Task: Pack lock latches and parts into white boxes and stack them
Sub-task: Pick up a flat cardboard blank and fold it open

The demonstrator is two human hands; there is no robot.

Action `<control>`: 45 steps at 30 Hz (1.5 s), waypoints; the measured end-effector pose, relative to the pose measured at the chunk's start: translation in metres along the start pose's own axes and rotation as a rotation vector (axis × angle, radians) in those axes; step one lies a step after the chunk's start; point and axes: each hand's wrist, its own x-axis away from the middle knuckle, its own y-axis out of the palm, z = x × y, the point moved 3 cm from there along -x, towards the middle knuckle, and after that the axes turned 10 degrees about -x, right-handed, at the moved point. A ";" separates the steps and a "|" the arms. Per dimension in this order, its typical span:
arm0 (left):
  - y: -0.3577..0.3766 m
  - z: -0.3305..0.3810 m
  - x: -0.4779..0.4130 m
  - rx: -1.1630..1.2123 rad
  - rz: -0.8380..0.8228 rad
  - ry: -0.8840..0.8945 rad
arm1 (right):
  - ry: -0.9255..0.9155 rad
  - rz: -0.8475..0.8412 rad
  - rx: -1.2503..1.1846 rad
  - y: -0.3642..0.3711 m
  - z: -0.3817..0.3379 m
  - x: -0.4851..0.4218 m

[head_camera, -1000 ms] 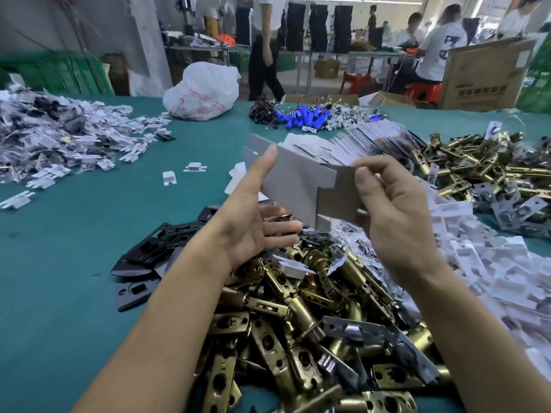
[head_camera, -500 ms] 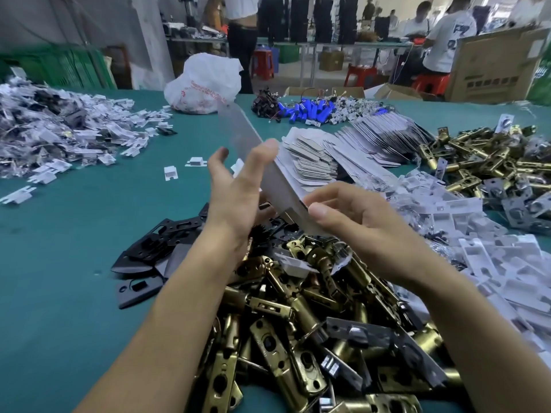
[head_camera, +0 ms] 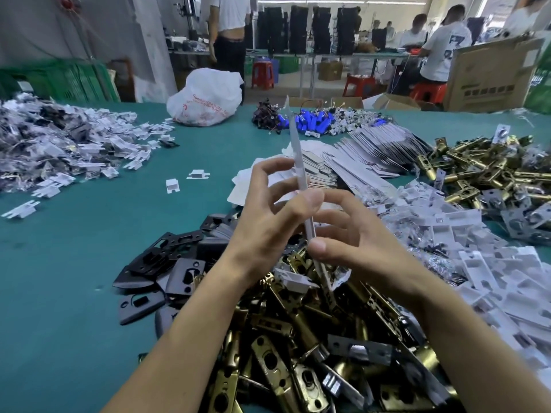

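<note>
Above the big pile of gold latches, both hands hold one flat white box up in the air. It is not popped open yet. We see it from its thin edge, so it looks like a long strip. The left hand has its fingers curled round the upper half. The right hand pinches the lower half between thumb and fingers. Neither hand is wide open.

The box looks like thin card. It is probably very light and bends easily, so a hard squeeze could crease it. I think the best place to hold it is by its two long edges, pushing them gently together so it pops into shape. More flat boxes lie in a stack on the green table, just behind the hands. The latches look heavy and hard, so each one is best picked up by its long body.
</note>
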 end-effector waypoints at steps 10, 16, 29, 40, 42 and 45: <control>0.000 0.007 0.002 -0.168 0.003 0.176 | -0.097 0.003 -0.008 0.001 0.004 -0.002; 0.000 0.010 0.001 -0.184 0.041 0.240 | -0.089 0.003 0.057 0.000 0.005 -0.002; -0.006 0.011 -0.001 0.170 -0.011 0.135 | -0.244 0.070 -0.076 0.007 -0.018 0.001; -0.017 0.019 -0.001 0.021 0.100 0.219 | -0.176 0.076 0.024 0.019 -0.004 0.000; -0.016 0.017 -0.001 -0.054 0.145 0.241 | -0.165 0.090 0.050 0.019 -0.003 -0.001; -0.014 0.013 -0.002 -0.182 0.204 0.251 | -0.190 0.149 0.088 0.015 -0.007 -0.001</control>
